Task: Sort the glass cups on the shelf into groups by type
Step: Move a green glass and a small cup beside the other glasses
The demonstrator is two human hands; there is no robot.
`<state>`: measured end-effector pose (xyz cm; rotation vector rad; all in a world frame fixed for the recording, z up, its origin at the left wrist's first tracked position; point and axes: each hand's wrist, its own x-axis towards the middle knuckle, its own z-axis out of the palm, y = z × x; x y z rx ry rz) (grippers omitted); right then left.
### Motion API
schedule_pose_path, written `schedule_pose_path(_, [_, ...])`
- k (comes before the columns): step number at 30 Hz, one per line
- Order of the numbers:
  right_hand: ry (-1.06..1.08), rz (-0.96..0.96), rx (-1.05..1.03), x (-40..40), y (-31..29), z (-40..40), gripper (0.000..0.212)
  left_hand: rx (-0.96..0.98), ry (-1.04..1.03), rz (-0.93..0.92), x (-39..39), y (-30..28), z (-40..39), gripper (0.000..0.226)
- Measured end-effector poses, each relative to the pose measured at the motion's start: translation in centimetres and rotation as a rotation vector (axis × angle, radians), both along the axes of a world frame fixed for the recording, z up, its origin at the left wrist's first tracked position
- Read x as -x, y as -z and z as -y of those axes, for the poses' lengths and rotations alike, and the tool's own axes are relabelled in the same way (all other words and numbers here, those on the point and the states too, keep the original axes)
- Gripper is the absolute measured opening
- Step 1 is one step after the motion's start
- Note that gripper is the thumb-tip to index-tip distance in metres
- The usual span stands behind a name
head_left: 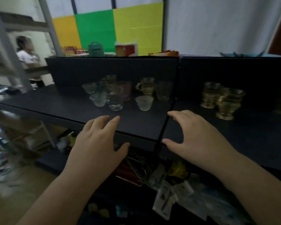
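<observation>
Head view: we see our left hand stretched forward over the front edge of the dark flat shelf, palm down, fingers straight and a little spread, holding nothing. Our right hand is beside it, also palm down over the shelf, with the fingers relaxed and slightly bent and the thumb pointing to the left; it holds nothing too. Both hands are apart from the glasses.

The cups stand further back on the shelf, in front of a dark back panel. On the left part there is a mixed cluster of clear glass cups, standing close together, with a pink-tinted glass at its right side. Near it, a small frosted white cup stands alone in front, and behind it a clear cup with a gold handle and a plain clear tumbler. On the right part of the shelf, well apart, three gold-patterned footed glass cups stand together. The picture is blurred, so we cannot tell finer details.
</observation>
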<state>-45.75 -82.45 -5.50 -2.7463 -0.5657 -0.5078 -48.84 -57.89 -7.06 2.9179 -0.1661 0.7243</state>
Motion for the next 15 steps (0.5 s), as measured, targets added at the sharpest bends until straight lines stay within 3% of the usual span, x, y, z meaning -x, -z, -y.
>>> schedule_pose_path(15, [-0.241, 0.076, 0.024, -14.5, -4.7, -16.6, 0.068, 0.034, -0.148, 0.027, -8.4, -0.7, -15.5, 0.077])
